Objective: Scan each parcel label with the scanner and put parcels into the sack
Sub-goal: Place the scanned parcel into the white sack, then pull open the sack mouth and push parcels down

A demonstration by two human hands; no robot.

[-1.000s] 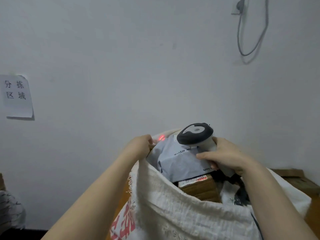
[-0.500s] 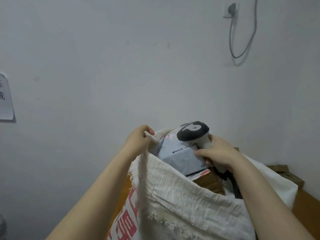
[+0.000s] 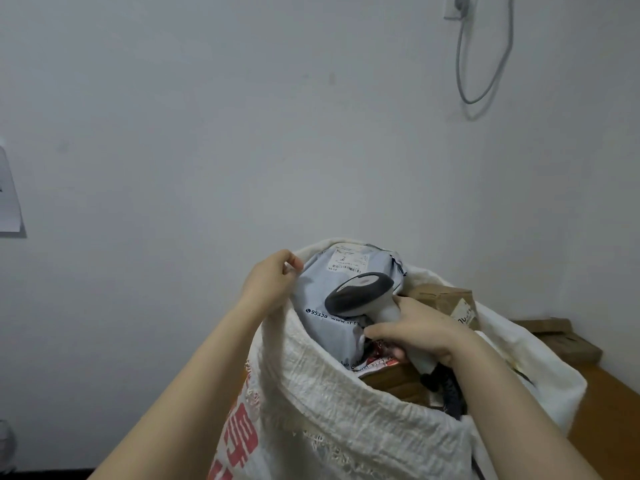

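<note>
A white woven sack [image 3: 332,403] with red print stands open in front of me. Inside it, a grey plastic mailer parcel [image 3: 325,296] leans upright, its white barcode label [image 3: 348,263] near the top. My left hand [image 3: 270,282] pinches the sack's rim at the parcel's left edge. My right hand [image 3: 419,330] grips the white handle of a barcode scanner [image 3: 360,294], whose dark head lies against the parcel's front. Brown cardboard boxes [image 3: 394,379] sit lower in the sack, partly hidden by the scanner and my hand.
A brown box [image 3: 446,299] sticks out at the sack's far right. More flat cardboard [image 3: 561,336] lies on a wooden surface [image 3: 609,410] at the right. A grey cable [image 3: 481,64] hangs from a wall socket. A paper sheet [image 3: 8,202] is taped on the wall at left.
The scanner head has tipped down and forward over the grey parcel, so the parcel's label now shows above it. The red scan dot is gone. The view shifted right.
</note>
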